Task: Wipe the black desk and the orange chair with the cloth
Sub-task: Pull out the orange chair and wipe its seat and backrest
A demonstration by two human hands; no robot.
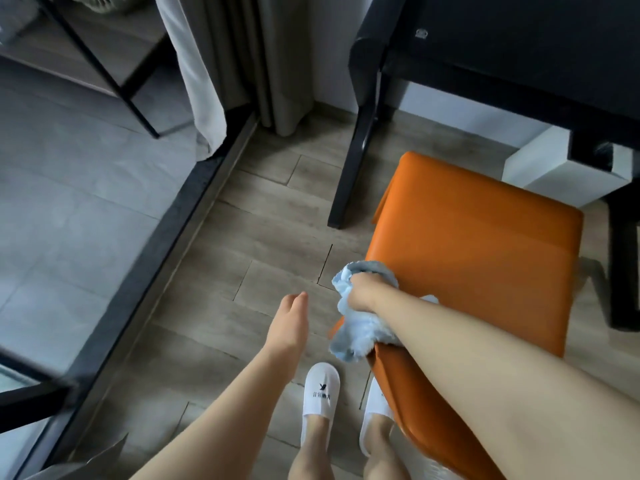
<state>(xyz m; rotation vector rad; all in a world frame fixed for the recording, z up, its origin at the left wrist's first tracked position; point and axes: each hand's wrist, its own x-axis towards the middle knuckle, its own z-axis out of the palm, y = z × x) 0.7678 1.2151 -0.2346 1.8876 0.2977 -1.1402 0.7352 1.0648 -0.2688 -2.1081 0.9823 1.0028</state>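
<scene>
The orange chair (pixel 478 244) stands at right, its seat tucked toward the black desk (pixel 519 46) at the upper right. My right hand (pixel 367 292) grips a bunched light-blue cloth (pixel 356 330) and presses it on the chair's left near edge; the fingers are hidden in the cloth. My left hand (pixel 289 323) hangs free over the wooden floor to the left of the chair, fingers straight and together, holding nothing.
A black desk leg (pixel 353 161) comes down just behind the chair. A white box (pixel 561 168) sits under the desk at right. Grey curtains (pixel 277 64) hang at the back; a black sliding-door track (pixel 166 244) runs diagonally at left. My feet wear white slippers (pixel 320 393).
</scene>
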